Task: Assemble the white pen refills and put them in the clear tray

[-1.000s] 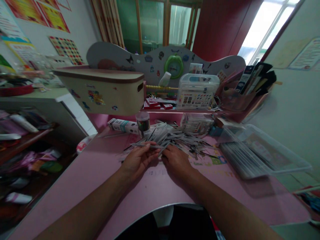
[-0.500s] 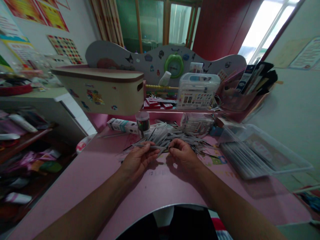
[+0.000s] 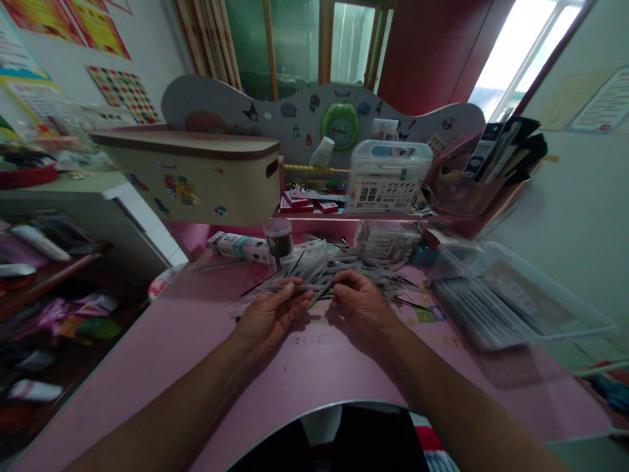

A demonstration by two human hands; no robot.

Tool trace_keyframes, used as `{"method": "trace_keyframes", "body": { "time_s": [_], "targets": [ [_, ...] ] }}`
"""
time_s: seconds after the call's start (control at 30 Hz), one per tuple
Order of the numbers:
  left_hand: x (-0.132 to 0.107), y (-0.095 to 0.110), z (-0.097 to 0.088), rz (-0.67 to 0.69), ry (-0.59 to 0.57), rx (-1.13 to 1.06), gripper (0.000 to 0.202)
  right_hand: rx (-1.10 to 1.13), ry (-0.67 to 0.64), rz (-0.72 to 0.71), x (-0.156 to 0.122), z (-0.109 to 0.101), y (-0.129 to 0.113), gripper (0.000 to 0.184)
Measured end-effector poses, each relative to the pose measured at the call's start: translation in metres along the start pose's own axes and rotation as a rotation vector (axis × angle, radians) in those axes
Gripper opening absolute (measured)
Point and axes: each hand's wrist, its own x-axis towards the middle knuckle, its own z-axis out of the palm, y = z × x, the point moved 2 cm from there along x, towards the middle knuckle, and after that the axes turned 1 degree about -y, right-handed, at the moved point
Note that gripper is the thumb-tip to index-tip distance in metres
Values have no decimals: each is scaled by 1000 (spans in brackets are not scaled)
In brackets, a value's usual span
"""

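Observation:
My left hand (image 3: 275, 311) pinches a thin pale stick (image 3: 307, 287), perhaps a slim pen in a clear sleeve, between thumb and index finger. The stick lies level and points toward my right hand (image 3: 361, 298). My right hand's thumb and fingertips are pressed together close to the stick's right end. What they grip is too small to make out. Just behind both hands spreads a loose pile of similar pale, thin sticks (image 3: 314, 262), with some dark ones among them, on the pink desk (image 3: 295, 380).
At right, a clear plastic bin (image 3: 555, 314) holds a neat row of thin sticks. Behind the pile stand a clear jar (image 3: 279, 242), a long printed box (image 3: 240, 247) and a clear case (image 3: 386, 241). A shelf above bears a cream storage box (image 3: 206, 183) and a handled marker case (image 3: 388, 180).
My right fingers have closed in slightly near the stick's right end. My left hand keeps its hold. The view has shifted a little.

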Motion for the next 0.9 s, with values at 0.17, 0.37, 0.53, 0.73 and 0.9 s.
{"method": "trace_keyframes", "body": {
  "time_s": [0.17, 0.37, 0.53, 0.73, 0.9],
  "targets": [
    [0, -1, 0, -14, -10, -5, 12, -60, -5, 16, 1, -1, 5, 31],
    [0, -1, 1, -11, -24, 8, 14, -93, 85, -8, -3, 5, 3, 28],
    [-2, 0, 3, 0, 6, 1, 15, -106, 115, -17, -5, 8, 1, 27],
    [-2, -1, 2, 2, -30, 13, 14, -121, 91, -35, -3, 7, 2, 27],
    [-1, -3, 1, 12, -56, -1, 15, -125, 99, -14, -1, 4, 4, 26]
  ]
}}
